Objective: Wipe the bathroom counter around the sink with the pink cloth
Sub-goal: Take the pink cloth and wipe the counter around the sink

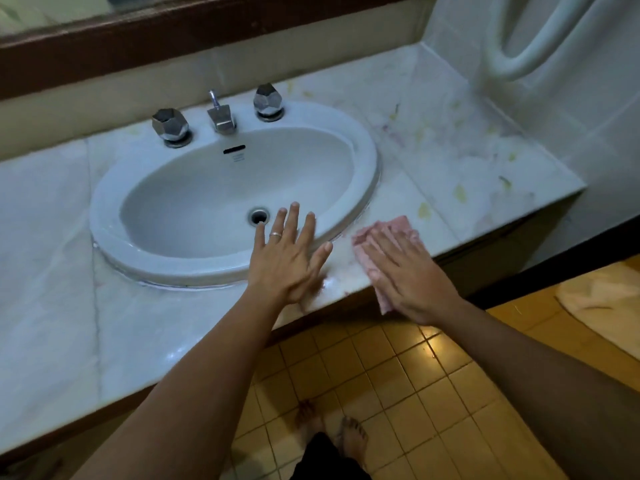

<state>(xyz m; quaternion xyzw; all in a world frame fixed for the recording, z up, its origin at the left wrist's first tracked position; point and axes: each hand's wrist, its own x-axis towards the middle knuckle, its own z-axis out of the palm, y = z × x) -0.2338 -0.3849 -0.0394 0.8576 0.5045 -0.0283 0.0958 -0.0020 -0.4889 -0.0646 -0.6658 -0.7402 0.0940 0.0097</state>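
A: From the head camera, what is the right hand [407,271] doing?

B: It is lying flat with straight fingers on the pink cloth [388,237], pressing it onto the counter [433,161] just to the right of the sink [367,161]. The cloth is sitting near the counter's front edge, and one corner of it is hanging over that edge under the palm.

A: And the left hand [289,258]?

B: It is spread wide, fingers straight and apart, holding nothing. The palm is lying over the counter's front strip and the fingers are reaching across the sink's front rim, with the fingertips near the drain [259,216]. A ring [276,234] is showing on one finger. Whether the palm is actually touching the marble, I cannot tell.

A: How are the two hands standing to each other?

B: They are near each other but apart, with a bare patch of counter between them.

A: What else is showing?

B: A spout [221,114] is standing at the back of the sink between two faceted metal knobs, the left knob [171,126] and the right knob [268,102]. Faint yellowish and pinkish marks are showing on the marble right of the sink. Below, the person's bare feet [330,427] are standing on yellow floor tiles [398,375].
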